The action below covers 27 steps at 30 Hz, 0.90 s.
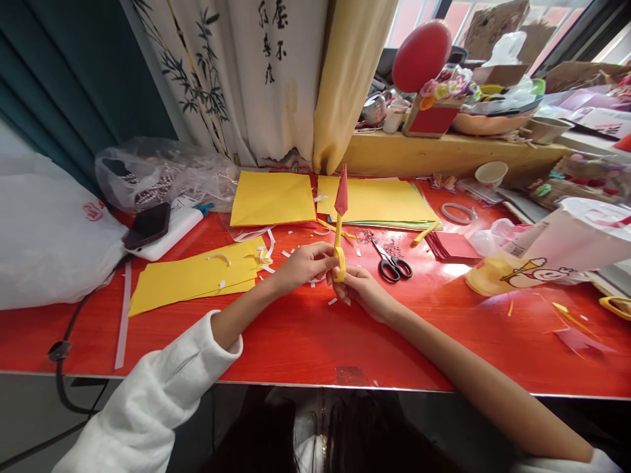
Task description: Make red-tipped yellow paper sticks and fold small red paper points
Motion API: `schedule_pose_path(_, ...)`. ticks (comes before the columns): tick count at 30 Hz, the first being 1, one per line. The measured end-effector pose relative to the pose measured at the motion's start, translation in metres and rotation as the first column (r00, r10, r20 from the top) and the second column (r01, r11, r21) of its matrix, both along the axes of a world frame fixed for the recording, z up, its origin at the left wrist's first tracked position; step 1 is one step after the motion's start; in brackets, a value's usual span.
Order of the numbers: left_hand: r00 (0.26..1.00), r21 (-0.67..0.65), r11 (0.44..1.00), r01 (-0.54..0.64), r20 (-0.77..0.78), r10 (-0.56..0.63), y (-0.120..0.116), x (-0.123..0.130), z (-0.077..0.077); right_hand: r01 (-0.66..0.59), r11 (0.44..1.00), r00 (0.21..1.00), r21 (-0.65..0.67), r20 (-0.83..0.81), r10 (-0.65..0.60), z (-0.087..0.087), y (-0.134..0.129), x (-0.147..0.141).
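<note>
Left hand (pixel 306 266), right hand (pixel 363 289): both pinched on paper piece (pixel 338 228), centre frame. Scissors (pixel 389 260): right of centre.

"What sort of place are you in?"

"A room in a home, I'd say, with a corner given over to paper craft. My red table (pixel 296 348) carries yellow paper sheets (pixel 273 197), black-handled scissors (pixel 389 266) and white paper snippets (pixel 269 244), and I'm holding a yellow paper loop (pixel 341 266)."

"Why a home and not a workshop?"

"Facing me hangs a white curtain (pixel 246 98) printed with bamboo, beside a yellow drape (pixel 345 79). The window ledge (pixel 424 150) on my right is crowded with a red balloon (pixel 421 56), a tissue box (pixel 500 74) and a bowl (pixel 495 123). A smartphone (pixel 148 226) and a printed drink cup (pixel 542 253) share the table too."
</note>
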<state>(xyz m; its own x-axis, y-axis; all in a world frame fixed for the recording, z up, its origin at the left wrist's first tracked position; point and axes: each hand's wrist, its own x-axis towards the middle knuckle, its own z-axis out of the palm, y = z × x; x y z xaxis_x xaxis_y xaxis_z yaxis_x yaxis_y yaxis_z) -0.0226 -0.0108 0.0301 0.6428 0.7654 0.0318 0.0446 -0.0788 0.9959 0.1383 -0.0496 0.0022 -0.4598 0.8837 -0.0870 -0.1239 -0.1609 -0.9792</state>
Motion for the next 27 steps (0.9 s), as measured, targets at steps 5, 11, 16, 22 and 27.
schedule_pose_path(5, 0.978, 0.093, 0.974, -0.206, -0.009, 0.208, 0.001, -0.002, 0.003, 0.041, 0.997, 0.998, -0.064, -0.046, -0.044, -0.001, 0.004, 0.000)
schedule_pose_path(11, 0.943, 0.103, 0.940, -0.324, -0.049, 0.330, 0.004, -0.002, 0.001, 0.180, 0.982, 0.975, -0.062, -0.118, -0.187, -0.004, 0.008, 0.001)
schedule_pose_path(16, 0.992, -0.026, 0.992, -0.123, -0.012, 0.123, 0.004, 0.000, -0.001, 0.228, 0.973, 0.969, -0.032, -0.092, -0.230, -0.005, 0.008, 0.003)
schedule_pose_path(22, 0.999, -0.061, 0.998, -0.021, 0.032, 0.023, -0.001, -0.002, 0.002, 0.181, 0.979, 0.981, 0.097, 0.053, -0.186, -0.005, 0.005, -0.003)
schedule_pose_path(27, 0.974, -0.012, 0.985, -0.170, 0.150, 0.170, -0.004, -0.004, 0.009, 0.197, 0.804, 0.818, 0.561, 0.358, -0.450, 0.021, -0.007, 0.029)
